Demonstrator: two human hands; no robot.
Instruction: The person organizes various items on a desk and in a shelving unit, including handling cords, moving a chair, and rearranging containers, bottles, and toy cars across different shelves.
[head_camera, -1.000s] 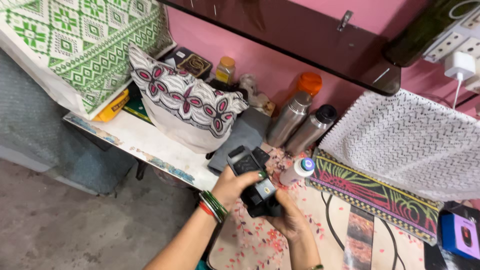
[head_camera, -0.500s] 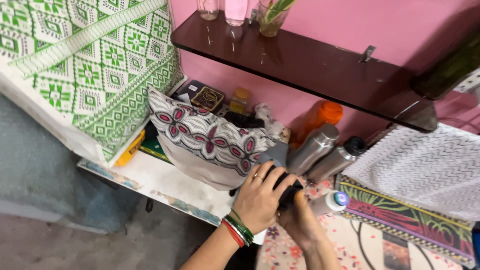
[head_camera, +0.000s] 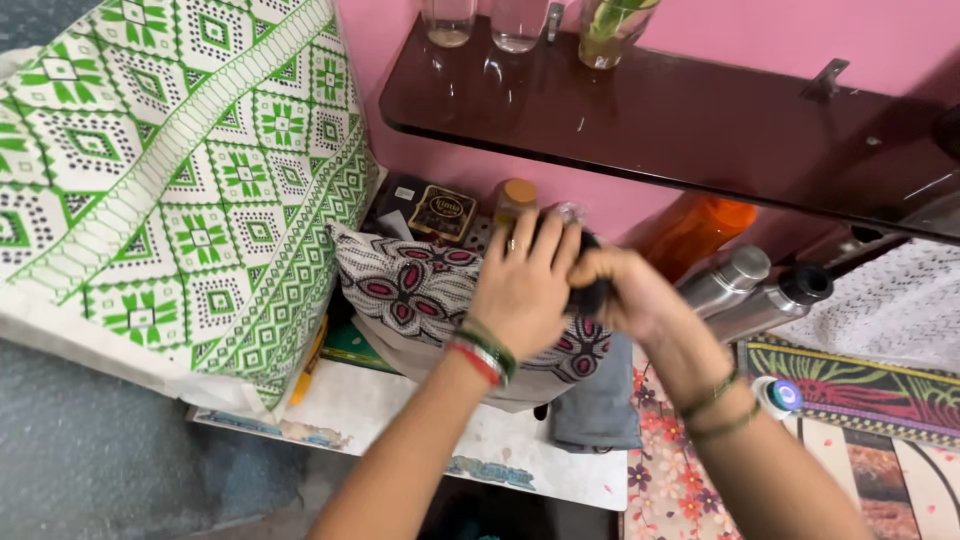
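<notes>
Both my hands hold a black device (head_camera: 592, 296) raised over the back of the table, just under the dark shelf (head_camera: 700, 125). My left hand (head_camera: 525, 285), with green and red bangles at the wrist, covers its left side. My right hand (head_camera: 625, 290) grips it from the right. Most of the black device is hidden between the two hands. Below them lies a patterned cushion (head_camera: 400, 290) with pink flower shapes and a folded grey cloth (head_camera: 600, 410).
A large green-and-white patterned pillow (head_camera: 170, 190) fills the left. An orange bottle (head_camera: 700, 232) and two steel flasks (head_camera: 740, 285) stand at the right by the pink wall. Glasses (head_camera: 450, 20) stand on the shelf. A small white bottle (head_camera: 778, 393) lies on the floral table cover (head_camera: 670, 480).
Both hands carried the black device up and away from the table's front, towards the wall behind the cushion. The view tilted upward, showing more of the shelf.
</notes>
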